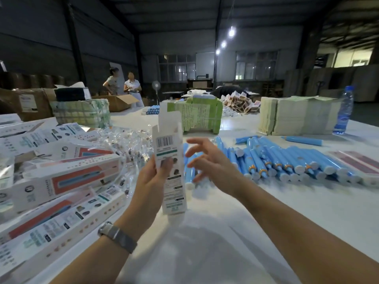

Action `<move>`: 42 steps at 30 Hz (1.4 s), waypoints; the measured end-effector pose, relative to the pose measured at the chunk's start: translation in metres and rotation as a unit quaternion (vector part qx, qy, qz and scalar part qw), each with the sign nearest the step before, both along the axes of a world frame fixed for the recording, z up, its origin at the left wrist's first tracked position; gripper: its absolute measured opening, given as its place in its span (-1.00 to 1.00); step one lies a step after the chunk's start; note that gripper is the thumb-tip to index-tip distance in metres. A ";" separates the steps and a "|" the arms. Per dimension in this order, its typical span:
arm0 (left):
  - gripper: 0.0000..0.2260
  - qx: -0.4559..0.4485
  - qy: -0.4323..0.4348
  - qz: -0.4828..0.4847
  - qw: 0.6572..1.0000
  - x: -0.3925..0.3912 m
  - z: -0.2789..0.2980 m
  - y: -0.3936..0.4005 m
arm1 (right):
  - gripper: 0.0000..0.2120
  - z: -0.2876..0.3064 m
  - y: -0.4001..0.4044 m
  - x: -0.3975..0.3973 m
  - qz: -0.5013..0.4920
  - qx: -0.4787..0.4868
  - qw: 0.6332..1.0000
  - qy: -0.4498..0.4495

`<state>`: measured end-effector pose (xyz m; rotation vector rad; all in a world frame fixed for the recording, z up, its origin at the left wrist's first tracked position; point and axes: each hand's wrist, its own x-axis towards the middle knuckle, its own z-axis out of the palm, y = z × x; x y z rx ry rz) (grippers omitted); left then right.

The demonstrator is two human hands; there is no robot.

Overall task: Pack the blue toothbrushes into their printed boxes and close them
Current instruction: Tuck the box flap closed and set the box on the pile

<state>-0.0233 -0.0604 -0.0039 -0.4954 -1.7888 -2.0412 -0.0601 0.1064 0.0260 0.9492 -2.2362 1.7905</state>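
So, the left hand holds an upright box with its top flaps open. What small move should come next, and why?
Probably the right hand should reach to the blue toothbrushes lying on the table and pick one up. The left hand grips the printed box upright with its top flaps open, while the right hand hovers open beside it and holds nothing.
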 end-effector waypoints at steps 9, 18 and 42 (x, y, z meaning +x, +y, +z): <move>-0.71 -0.055 0.027 0.099 0.993 0.008 0.004 0.011 | -0.65 -0.024 0.034 -0.051 -0.355 0.452 0.814 0.086; -0.66 -0.112 0.052 0.123 0.985 0.009 0.004 0.006 | -0.77 -0.008 0.039 -0.043 -0.404 0.427 0.809 0.023; -0.72 -0.152 0.106 0.124 0.975 0.004 0.004 -0.006 | -0.70 0.069 -0.003 0.013 -0.028 -0.242 0.970 -0.010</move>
